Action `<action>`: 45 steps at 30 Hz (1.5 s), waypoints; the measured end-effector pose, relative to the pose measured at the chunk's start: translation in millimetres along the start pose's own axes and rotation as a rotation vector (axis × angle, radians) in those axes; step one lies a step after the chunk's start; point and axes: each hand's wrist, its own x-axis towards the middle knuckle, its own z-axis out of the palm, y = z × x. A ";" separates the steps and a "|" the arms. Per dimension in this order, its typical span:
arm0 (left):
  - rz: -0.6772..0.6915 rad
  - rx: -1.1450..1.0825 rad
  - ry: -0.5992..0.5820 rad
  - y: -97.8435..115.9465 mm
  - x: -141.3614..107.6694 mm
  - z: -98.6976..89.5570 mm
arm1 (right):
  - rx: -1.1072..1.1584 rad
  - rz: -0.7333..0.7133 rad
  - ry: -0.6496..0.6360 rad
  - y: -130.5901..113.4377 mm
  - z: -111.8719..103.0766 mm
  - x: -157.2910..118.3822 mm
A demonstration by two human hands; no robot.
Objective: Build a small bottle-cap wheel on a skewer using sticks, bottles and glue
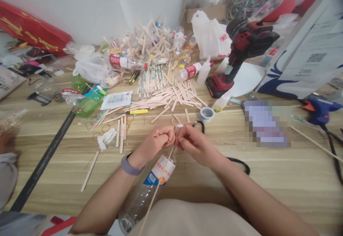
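My left hand (163, 136), with a watch on a purple strap, is closed at the neck of a clear plastic bottle. My right hand (191, 139) pinches close beside it, the fingertips nearly touching. Whatever they grip is too small to make out. The bottle (139, 193) lies tilted toward my body, its orange, white and blue label facing up. A thin wooden stick (154, 196) runs along the bottle from beneath my fingers to my lap. Just beyond my hands a thin pale loop (175, 120) shows. My fingers hide most of the bottle's neck.
Wooden craft sticks (171, 98) are heaped ahead, with bottles behind. A yellow cutter (138, 111), a tape roll (207, 114) and black-handled scissors (239, 165) lie near my hands. A red cordless drill (241, 46), a phone (265, 123) and a glue gun (321, 109) are rightward.
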 end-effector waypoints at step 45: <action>-0.262 0.012 0.117 18.5 0.2 4.0 | -0.560 -0.546 0.117 6.8 -20.4 -8.3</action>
